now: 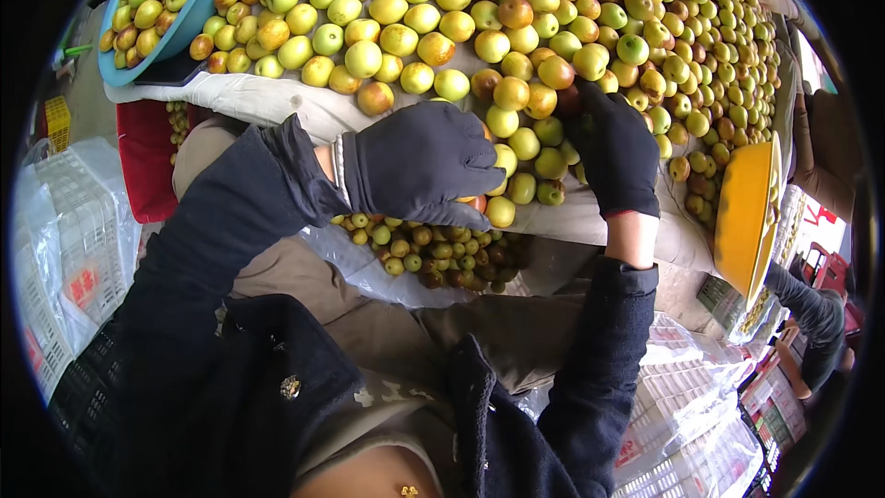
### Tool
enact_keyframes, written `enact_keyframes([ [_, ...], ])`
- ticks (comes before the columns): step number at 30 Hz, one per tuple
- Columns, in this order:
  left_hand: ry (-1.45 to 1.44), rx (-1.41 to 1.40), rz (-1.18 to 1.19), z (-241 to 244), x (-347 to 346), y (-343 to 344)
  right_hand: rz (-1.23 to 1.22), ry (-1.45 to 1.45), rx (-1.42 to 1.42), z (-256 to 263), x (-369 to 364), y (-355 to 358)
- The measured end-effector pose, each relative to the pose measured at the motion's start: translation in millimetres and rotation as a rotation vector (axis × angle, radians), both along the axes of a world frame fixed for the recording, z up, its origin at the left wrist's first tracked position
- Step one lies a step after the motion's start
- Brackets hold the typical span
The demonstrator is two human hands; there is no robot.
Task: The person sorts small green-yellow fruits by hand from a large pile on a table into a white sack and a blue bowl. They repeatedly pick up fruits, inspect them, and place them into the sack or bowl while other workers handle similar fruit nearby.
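Green, yellow and reddish-brown jujubes [401, 40] cover a cloth-lined table [242, 93]. My left hand [422, 162], in a dark grey glove, lies palm down at the table's near edge, its fingers curled round the side of several jujubes [501, 211]; what its palm holds is hidden. My right hand [615, 145], in a black glove, reaches into the fruit, its fingertips by a dark reddish jujube [570, 102]; its grip is hidden. Between the hands lies a cluster of greener jujubes [550, 162]. Below the edge, more jujubes [442, 252] sit in a plastic-lined container.
A blue basin [181, 34] of jujubes stands at the upper left, a red container [142, 166] under it. At the right edge is a tilted yellow basin [743, 221]. Plastic-wrapped crates [691, 394] stand on both sides. Other people [819, 325] are at the right.
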State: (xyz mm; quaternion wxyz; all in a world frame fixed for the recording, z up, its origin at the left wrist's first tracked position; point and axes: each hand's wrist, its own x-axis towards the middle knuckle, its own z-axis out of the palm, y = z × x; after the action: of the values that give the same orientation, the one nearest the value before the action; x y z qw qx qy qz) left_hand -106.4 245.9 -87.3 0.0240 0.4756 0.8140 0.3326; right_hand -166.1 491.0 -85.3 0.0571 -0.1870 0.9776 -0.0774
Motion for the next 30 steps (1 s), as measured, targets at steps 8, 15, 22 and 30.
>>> enact_keyframes([
  [8, 0.345, 0.035, 0.322, -26, -42, 12, 0.130, 0.199, -0.081, -9, 4, -20],
  [15, 0.521, -0.541, 0.438, -12, -7, 49, 0.163, 0.039, -0.034, -2, 14, -29],
  [22, 0.310, -0.304, 0.288, -19, -12, 42, 0.120, 0.035, -0.073, -2, 21, -31],
  [30, -0.158, 0.286, 0.322, 0, 2, 21, -0.136, -0.052, -0.763, -3, 20, -27],
])
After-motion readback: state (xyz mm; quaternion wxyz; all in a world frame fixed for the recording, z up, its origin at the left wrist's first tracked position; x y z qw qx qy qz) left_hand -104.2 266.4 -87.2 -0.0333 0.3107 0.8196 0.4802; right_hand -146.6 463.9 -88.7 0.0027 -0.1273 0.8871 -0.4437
